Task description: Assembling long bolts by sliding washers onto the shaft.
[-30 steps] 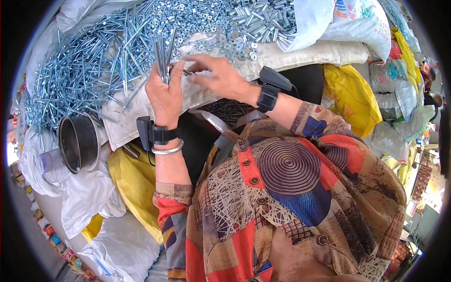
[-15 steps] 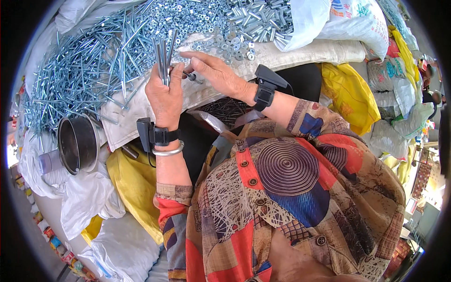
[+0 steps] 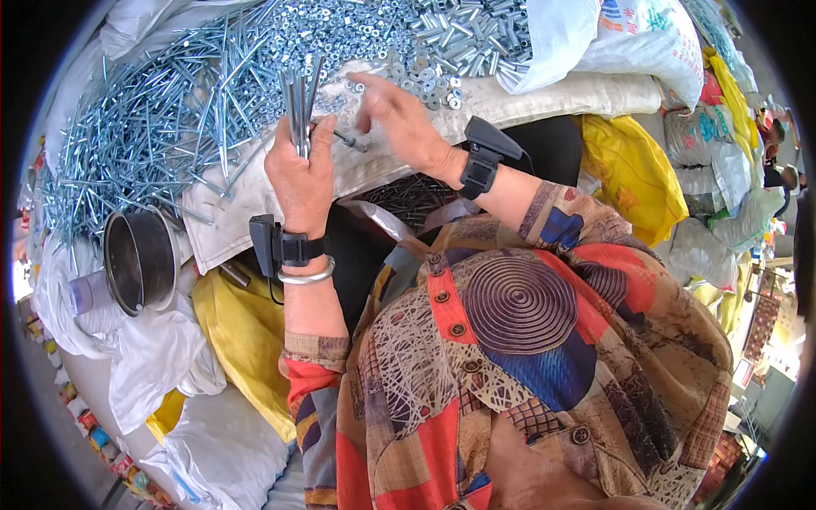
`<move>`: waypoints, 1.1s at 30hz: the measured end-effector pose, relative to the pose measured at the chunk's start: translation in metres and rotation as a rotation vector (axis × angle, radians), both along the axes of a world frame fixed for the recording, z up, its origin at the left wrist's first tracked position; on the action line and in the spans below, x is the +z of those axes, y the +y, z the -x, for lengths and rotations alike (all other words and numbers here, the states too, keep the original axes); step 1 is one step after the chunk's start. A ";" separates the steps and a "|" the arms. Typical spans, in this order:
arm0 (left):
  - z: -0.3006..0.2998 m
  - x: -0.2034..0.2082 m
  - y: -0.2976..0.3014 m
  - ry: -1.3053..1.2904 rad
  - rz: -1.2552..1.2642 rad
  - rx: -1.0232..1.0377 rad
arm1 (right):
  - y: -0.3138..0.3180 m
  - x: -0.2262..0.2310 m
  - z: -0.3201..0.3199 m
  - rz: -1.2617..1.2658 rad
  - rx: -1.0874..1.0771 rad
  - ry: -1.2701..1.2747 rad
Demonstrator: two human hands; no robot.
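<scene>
My left hand (image 3: 299,183) is closed around a bundle of long metal bolts (image 3: 300,106), whose shafts stick up past the fingers. A shorter-looking bolt (image 3: 351,143) with a ring-like piece on it juts out sideways by the left thumb. My right hand (image 3: 406,132) is just right of that bolt, apart from it, with the index finger stretched out and the other fingertips smeared by motion. Beyond the hands lie heaps of long bolts (image 3: 140,140), small nuts (image 3: 336,34), flat washers (image 3: 416,76) and metal sleeves (image 3: 476,34).
A pale cloth (image 3: 544,102) borders the heaps on my side. At left stands a dark round pot (image 3: 140,263) beside white plastic sacks. A white printed sack (image 3: 646,51) lies at far right, with a yellow bag (image 3: 633,178) below. Dark metal rods (image 3: 408,200) lie below the cloth.
My right hand has drawn away from the sideways bolt, and its fingers have spread and lifted. My left hand has shifted barely to the right, still gripping the bundle.
</scene>
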State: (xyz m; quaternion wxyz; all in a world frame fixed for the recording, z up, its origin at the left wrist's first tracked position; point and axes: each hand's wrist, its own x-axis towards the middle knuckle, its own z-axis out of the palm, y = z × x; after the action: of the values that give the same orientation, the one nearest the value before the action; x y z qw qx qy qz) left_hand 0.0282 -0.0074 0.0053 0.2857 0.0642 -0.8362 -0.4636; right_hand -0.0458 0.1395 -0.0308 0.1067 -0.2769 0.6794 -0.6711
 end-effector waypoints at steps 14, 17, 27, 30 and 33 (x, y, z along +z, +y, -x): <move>-0.002 0.000 0.000 -0.032 0.017 -0.009 | 0.004 -0.003 0.007 -0.169 0.092 0.204; 0.000 0.001 0.001 -0.017 0.010 -0.019 | 0.000 -0.010 0.008 -0.087 0.024 0.257; -0.001 -0.001 0.001 -0.010 0.005 -0.007 | -0.002 -0.005 0.001 -0.342 0.151 0.472; 0.001 -0.002 0.005 -0.020 0.034 0.004 | -0.002 -0.007 0.002 -0.324 0.084 0.526; 0.001 0.000 0.006 0.018 0.047 0.028 | -0.006 0.000 -0.003 -0.371 0.036 0.539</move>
State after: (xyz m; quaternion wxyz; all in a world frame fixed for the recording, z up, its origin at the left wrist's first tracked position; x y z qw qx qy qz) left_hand 0.0270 -0.0009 0.0053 0.3011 0.0648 -0.8434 -0.4403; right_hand -0.0423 0.1335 -0.0309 -0.0167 -0.4323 0.7890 -0.4362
